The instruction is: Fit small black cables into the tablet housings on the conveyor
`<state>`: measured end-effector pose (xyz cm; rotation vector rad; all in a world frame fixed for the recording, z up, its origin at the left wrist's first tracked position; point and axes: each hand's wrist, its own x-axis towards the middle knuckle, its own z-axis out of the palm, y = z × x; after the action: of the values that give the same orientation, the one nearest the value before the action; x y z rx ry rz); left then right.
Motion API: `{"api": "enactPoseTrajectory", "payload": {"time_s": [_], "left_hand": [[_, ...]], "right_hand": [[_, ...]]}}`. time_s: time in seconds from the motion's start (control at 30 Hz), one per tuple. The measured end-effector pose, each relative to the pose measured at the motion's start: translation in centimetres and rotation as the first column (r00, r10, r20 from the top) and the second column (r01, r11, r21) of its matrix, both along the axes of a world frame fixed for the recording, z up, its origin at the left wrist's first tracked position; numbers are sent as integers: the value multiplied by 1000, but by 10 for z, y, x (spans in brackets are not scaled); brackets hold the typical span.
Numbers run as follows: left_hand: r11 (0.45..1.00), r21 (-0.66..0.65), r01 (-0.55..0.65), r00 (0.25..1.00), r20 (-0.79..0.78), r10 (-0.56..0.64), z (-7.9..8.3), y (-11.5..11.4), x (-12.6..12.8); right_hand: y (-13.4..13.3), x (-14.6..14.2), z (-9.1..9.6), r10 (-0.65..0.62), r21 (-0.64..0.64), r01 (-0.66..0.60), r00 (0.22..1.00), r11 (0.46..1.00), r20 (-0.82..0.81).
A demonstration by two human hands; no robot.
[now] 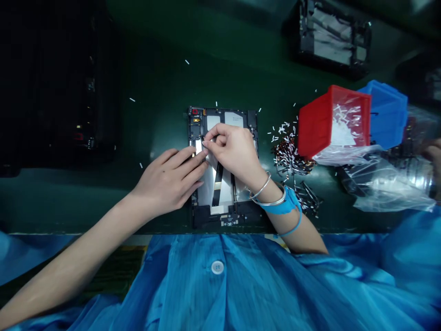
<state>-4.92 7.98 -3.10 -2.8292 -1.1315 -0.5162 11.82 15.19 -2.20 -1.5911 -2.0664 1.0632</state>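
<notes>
An opened tablet-like device [201, 218] lies flat on the dark green bench in front of me. Silver battery panels [206, 195], a black flat ribbon cable [217, 186] and small circuit parts show inside its black frame. My left hand [168, 179] rests across the device's left side, fingers stretched out and lying fairly flat. Close to those fingertips, my right hand [234, 149] has thumb and forefinger pinched together over the upper left of the device. Whatever sits in the pinch is too small to make out. A blue wrist strap [287, 204] and bangles circle my right wrist.
To the right stand a red bin [313, 124] with small white strips and a blue bin [389, 115], near a clear plastic bag [396, 184]. Small parts [291, 154] are heaped beside them. Dark device stacks [332, 39] stand upper right and left [62, 92]. Another person's hand [434, 156] shows far right.
</notes>
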Motion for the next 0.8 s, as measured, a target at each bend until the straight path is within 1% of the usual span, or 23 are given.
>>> {"api": "enactPoseTrajectory", "payload": {"time_s": [0.1, 0.17, 0.27, 0.33, 0.4, 0.43, 0.47, 0.5, 0.53, 0.57, 0.63, 0.67, 0.7, 0.73, 0.77, 0.8], "left_hand": [[1000, -9, -4, 999, 34, 4, -1, 2, 2], [998, -57, -35, 998, 45, 38, 0, 6, 5], [976, -184, -116, 988, 78, 132, 4, 12, 4], [947, -285, -151, 959, 192, 210, 7, 7, 0], [911, -346, -223, 885, 320, 338, 9, -7, -4], [886, -356, -297, 839, 345, 420, 8, -17, -5], [855, -351, -382, 800, 338, 496, 6, -29, -4], [824, -342, -451, 776, 307, 552, 4, -41, -2], [802, -345, -487, 768, 268, 582, 1, -53, 3], [786, -367, -497, 768, 237, 595, -1, -64, 8], [761, -455, -463, 766, 227, 602, -1, -79, 20], [729, -522, -442, 742, 244, 625, 1, -83, 25], [678, -602, -421, 690, 273, 671, 5, -84, 28], [610, -691, -388, 615, 298, 730, 9, -83, 29], [535, -774, -338, 526, 316, 789, 14, -80, 29], [472, -836, -280, 435, 328, 839, 18, -76, 27]], "right_hand": [[0, -3, 1, -4, 41, 1, 998, 999, 66], [-3, 1, 8, -36, 96, 28, 996, 995, 85], [-15, 20, 26, -101, 219, 74, 988, 973, 115], [-30, 42, 35, -143, 295, 85, 973, 952, 180], [-48, 66, 36, -219, 359, 102, 927, 928, 303], [-57, 76, 33, -254, 372, 104, 888, 923, 382], [-67, 85, 28, -290, 380, 109, 840, 918, 458], [-76, 90, 22, -284, 356, 100, 808, 929, 516], [-83, 93, 16, -252, 312, 85, 796, 946, 550], [-90, 93, 12, -220, 269, 77, 801, 960, 557], [-98, 88, 6, -181, 206, 84, 837, 975, 516], [-99, 84, 5, -175, 180, 100, 863, 979, 474], [-99, 80, 6, -167, 144, 116, 894, 983, 415], [-98, 77, 7, -156, 95, 131, 928, 987, 340], [-96, 76, 9, -146, 33, 143, 959, 989, 242], [-94, 76, 11, -143, -29, 148, 982, 989, 126]]}}
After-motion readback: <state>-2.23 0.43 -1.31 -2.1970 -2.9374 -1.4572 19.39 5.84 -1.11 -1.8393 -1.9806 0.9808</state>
